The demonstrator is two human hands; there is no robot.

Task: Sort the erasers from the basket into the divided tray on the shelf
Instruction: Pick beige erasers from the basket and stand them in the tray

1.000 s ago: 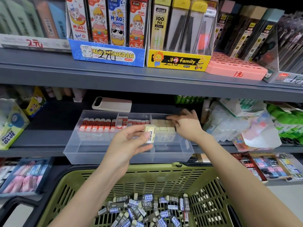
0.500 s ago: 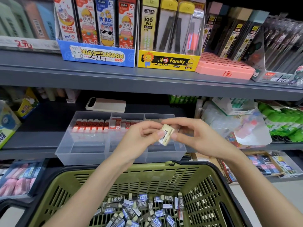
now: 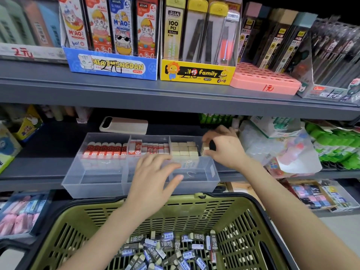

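Olive-green plastic nearest me: the basket [image 3: 175, 213] sits right under my arms, and a heap of dark-sleeved erasers [image 3: 171, 248] marked 2B lies across its floor.

Just past the basket's far rim, my left hand [image 3: 153, 182] hovers with fingers spread and relaxed, holding nothing, over the front of the clear divided tray [image 3: 93, 184]. The tray stands at the front edge of the grey shelf [image 3: 39, 162], and all its stock is lined up along its far wall.

Left compartment: a row of red-sleeved erasers [image 3: 105, 151]. Middle compartment: red-and-white erasers [image 3: 150, 148], with two taller ones at its left end. Right compartment: a block of bare cream erasers [image 3: 184, 150] packed in rows.

At the far right corner of that right compartment, my right hand [image 3: 224, 147] pinches one cream eraser [image 3: 205, 149] between thumb and fingertips, just beside the packed block.

Behind the tray, a phone [image 3: 123, 125] lies flat on the shelf. On the shelf above, a blue display box [image 3: 113, 67] and a yellow display box [image 3: 196, 73] stand side by side.
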